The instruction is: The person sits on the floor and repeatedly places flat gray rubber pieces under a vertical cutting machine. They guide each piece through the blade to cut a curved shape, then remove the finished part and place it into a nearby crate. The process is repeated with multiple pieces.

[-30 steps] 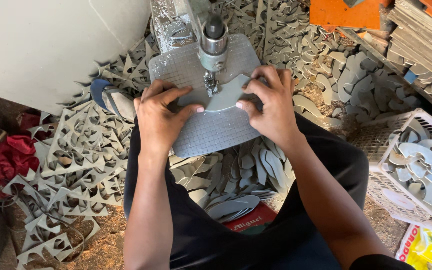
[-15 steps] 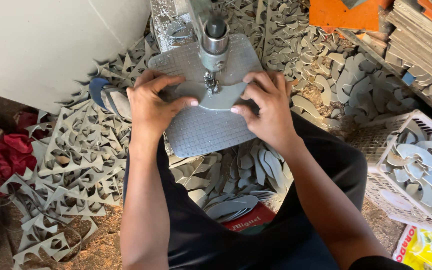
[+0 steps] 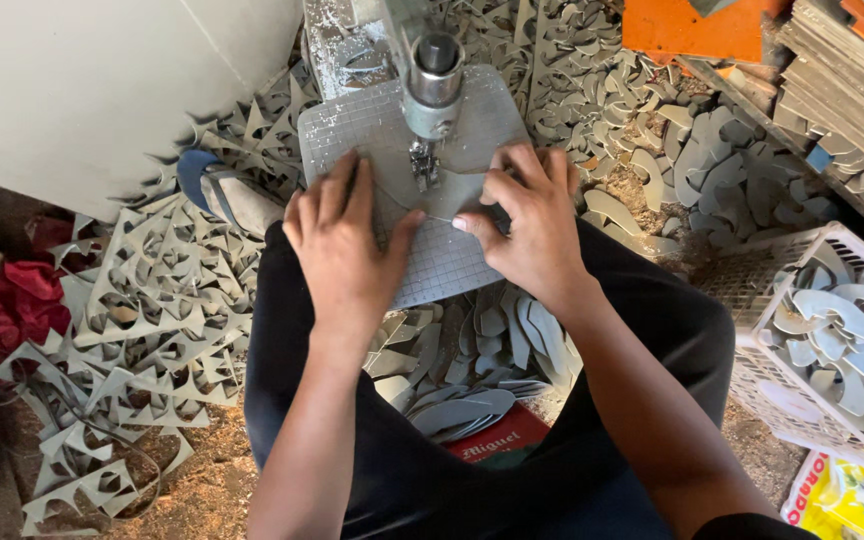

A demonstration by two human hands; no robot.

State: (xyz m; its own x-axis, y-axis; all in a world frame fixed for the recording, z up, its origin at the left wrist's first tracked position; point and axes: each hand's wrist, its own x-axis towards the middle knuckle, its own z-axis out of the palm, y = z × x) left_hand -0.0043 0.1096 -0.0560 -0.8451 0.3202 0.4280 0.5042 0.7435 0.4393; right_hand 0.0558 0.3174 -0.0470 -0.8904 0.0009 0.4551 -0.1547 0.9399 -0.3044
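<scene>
Grey everywhere: heaps of cut-out offcut sheets [image 3: 142,320] spread well off to the outer side of the left hand, loose curved sole-shaped pieces [image 3: 472,345] piled just below both wrists, and a white mesh basket [image 3: 752,300] of more such pieces well out beyond the right forearm. Between the two hands, rising just ahead of the fingertips, a sewing machine head [image 3: 434,80] over a grey gridded work plate [image 3: 442,265]. Flat on that plate, a thin grey cut piece [image 3: 477,150], lying mostly under and ahead of the right hand's fingers and reaching across to the needle foot [image 3: 423,165]; long axis running roughly crosswise, from one hand to the other. Left hand [image 3: 344,250] spread palm down, pressing on the plate beside the foot, grasping nothing. Right hand [image 3: 527,225] likewise flat, fingers pinning the piece, thumb tip turned inward toward the left thumb, a fine thread [image 3: 439,220] just between them. Right hand nearer to the piece; both about equally near to the foot.
</scene>
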